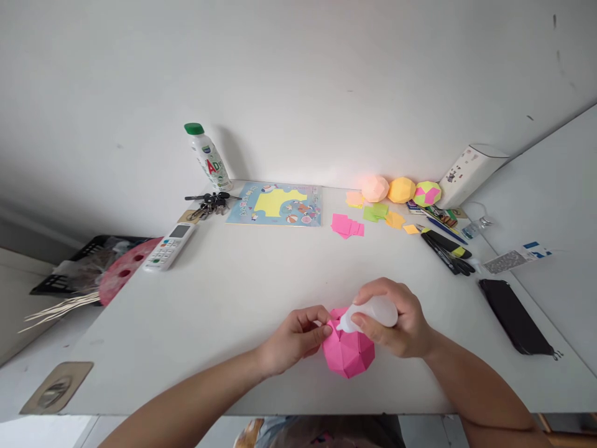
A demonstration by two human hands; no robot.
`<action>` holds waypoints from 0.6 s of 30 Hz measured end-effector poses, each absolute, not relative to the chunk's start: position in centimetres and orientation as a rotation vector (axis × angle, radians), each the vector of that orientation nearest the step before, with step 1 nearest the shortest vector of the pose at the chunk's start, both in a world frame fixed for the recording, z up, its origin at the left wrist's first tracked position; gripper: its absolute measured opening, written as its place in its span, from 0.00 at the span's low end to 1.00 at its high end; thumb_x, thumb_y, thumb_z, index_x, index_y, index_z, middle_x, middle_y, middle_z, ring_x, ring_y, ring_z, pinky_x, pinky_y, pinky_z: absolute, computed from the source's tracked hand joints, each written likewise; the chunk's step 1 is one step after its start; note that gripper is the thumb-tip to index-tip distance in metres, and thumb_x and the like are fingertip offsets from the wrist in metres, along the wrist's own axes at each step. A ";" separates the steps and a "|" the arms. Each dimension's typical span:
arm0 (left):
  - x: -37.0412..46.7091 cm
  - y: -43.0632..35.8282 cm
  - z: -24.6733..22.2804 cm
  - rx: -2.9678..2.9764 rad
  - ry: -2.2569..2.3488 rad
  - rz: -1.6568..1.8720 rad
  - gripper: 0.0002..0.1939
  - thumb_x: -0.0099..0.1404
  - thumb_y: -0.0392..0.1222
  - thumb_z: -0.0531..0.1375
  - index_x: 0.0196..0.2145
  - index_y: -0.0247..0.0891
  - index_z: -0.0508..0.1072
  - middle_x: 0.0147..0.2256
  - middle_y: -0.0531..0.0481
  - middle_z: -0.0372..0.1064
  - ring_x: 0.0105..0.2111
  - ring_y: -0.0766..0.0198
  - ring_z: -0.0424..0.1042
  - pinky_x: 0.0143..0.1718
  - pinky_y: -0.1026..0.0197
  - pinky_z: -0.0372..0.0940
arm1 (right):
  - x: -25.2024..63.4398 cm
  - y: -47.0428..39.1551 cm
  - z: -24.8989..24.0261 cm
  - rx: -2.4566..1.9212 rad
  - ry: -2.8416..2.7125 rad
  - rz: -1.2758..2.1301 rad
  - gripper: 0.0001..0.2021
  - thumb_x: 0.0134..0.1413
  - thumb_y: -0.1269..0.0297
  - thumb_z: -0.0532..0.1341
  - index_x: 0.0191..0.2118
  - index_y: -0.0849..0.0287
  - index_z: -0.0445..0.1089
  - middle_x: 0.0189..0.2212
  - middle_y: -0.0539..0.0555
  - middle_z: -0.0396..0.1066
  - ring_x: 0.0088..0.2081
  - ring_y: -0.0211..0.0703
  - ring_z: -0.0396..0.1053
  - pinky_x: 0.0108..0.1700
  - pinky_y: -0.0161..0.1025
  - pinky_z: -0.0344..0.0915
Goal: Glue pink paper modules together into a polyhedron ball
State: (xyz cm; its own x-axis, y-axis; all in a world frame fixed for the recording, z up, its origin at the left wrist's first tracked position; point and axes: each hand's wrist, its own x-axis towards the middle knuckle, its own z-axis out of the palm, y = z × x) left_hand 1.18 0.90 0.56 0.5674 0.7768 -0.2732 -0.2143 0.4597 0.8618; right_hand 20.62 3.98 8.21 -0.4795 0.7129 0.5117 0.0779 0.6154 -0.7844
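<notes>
A pink folded-paper ball (pixel 349 358) with flat facets rests on the white table near its front edge. My left hand (pixel 303 333) pinches the upper left of the ball at a raised paper flap. In my right hand (pixel 401 323) is a white squeeze glue bottle (pixel 377 311), held tilted with its nozzle pointing left and down. The nozzle tip is at the top of the ball, close to my left fingertips; whether it touches the paper I cannot tell.
Paper balls in peach (pixel 375 188), orange (pixel 402 190) and yellow-pink (pixel 427 193) line the wall. Pink paper pieces (pixel 347 225), a blue booklet (pixel 275 204), a bottle (pixel 211 162), keys (pixel 212 204) and a remote (pixel 168 247) lie about. Scissors (pixel 448 254) and a black pouch (pixel 515 317) sit right.
</notes>
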 end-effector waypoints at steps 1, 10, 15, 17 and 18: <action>1.2 0.9 0.6 0.888 0.737 0.684 0.22 0.56 0.58 0.67 0.29 0.34 0.68 0.18 0.61 0.54 0.16 0.77 0.45 0.19 0.67 0.40 | 20.6 4.0 8.2 -0.648 -1.934 0.863 0.08 0.51 0.74 0.61 0.36 0.55 0.65 0.20 0.43 0.62 0.17 0.31 0.55 0.18 0.30 0.54; 1.3 0.9 0.8 0.886 0.757 0.682 0.23 0.56 0.58 0.67 0.29 0.34 0.68 0.18 0.61 0.54 0.16 0.77 0.46 0.18 0.67 0.40 | 20.5 3.9 8.1 -0.536 -1.958 0.907 0.08 0.52 0.74 0.61 0.36 0.54 0.65 0.18 0.42 0.59 0.16 0.31 0.52 0.17 0.30 0.53; 1.3 0.9 0.5 0.883 0.760 0.678 0.22 0.56 0.58 0.67 0.29 0.34 0.69 0.18 0.61 0.55 0.15 0.78 0.46 0.17 0.67 0.41 | 20.3 4.0 8.1 -0.501 -1.967 0.890 0.08 0.53 0.74 0.60 0.36 0.54 0.65 0.18 0.42 0.59 0.16 0.31 0.52 0.18 0.30 0.54; 1.2 0.9 0.4 0.883 0.761 0.679 0.22 0.56 0.57 0.67 0.30 0.34 0.70 0.19 0.61 0.55 0.15 0.78 0.47 0.17 0.67 0.41 | 20.3 4.0 8.2 -0.484 -1.976 0.896 0.08 0.53 0.75 0.60 0.36 0.54 0.65 0.18 0.42 0.60 0.16 0.31 0.53 0.18 0.30 0.55; 1.2 0.9 0.4 0.883 0.761 0.681 0.21 0.56 0.57 0.67 0.30 0.34 0.70 0.19 0.60 0.56 0.15 0.78 0.47 0.17 0.67 0.41 | 20.4 4.0 8.2 -0.479 -1.982 0.895 0.08 0.53 0.75 0.60 0.36 0.54 0.65 0.19 0.42 0.60 0.16 0.31 0.54 0.19 0.29 0.56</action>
State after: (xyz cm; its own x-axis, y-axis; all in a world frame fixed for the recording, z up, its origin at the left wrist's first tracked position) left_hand 1.19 0.93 0.42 0.5529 0.7803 -0.2924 -0.2045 0.4673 0.8601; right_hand 20.36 4.03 8.20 -0.5353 0.6266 0.5664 -0.0103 0.6657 -0.7461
